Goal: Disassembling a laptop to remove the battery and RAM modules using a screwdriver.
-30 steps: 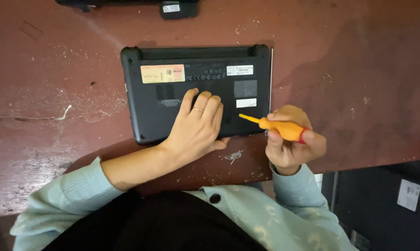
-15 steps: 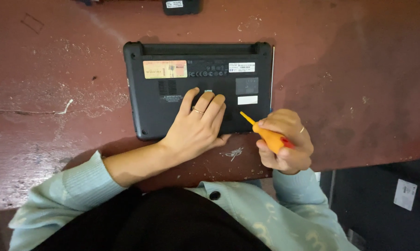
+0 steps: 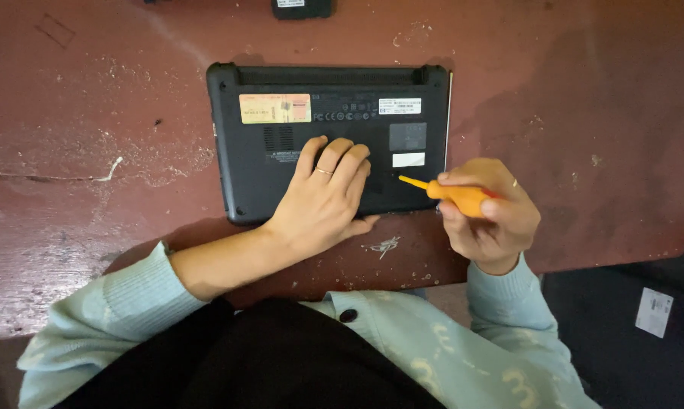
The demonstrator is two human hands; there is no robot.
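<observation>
A small black laptop (image 3: 281, 174) lies upside down on the reddish-brown table (image 3: 92, 113), its underside showing stickers and vents. My left hand (image 3: 325, 198) rests flat on the near middle of that underside, fingers spread, a ring on one finger. My right hand (image 3: 487, 216) grips an orange screwdriver (image 3: 452, 194) by its handle. The screwdriver's tip points left and touches the laptop's underside near its right front part, just below a white sticker (image 3: 408, 160).
A dark object (image 3: 302, 7) sits at the table's far edge, cut off by the frame. The table's surface is scratched and speckled with white marks. Its near right edge drops to a dark floor with a white piece of paper (image 3: 655, 311).
My right hand has turned the screwdriver a little and brought its tip onto the laptop's underside. My left hand stays flat on the laptop.
</observation>
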